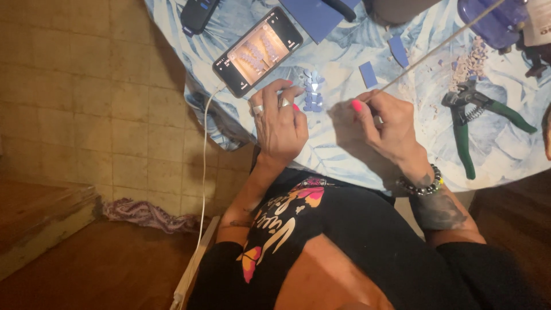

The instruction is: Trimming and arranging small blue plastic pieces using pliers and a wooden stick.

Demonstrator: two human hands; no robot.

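Across the upper part of the view spreads the desk (350, 149), covered with a blue and white leaf-patterned cloth. Below it, a dark shirt with a pink and orange print fills the foreground. A phone (257, 51) lies tilted on the cloth with its screen lit, a white cable (204, 166) trailing down from it past the desk edge. Green-handled nippers (473, 115) lie open at the right, well apart from the hands. Two loose blue rectangles (368, 74) lie beyond the right hand.

A small cluster of blue-grey tile pieces (313, 92) sits between the hands. The left hand (280, 123), with two rings, rests beside the cluster, fingers curled down near it; whether they pinch a piece cannot be told. The right hand (383, 123) closes its grip on a thin pale stick (436, 46) that slants up and away.
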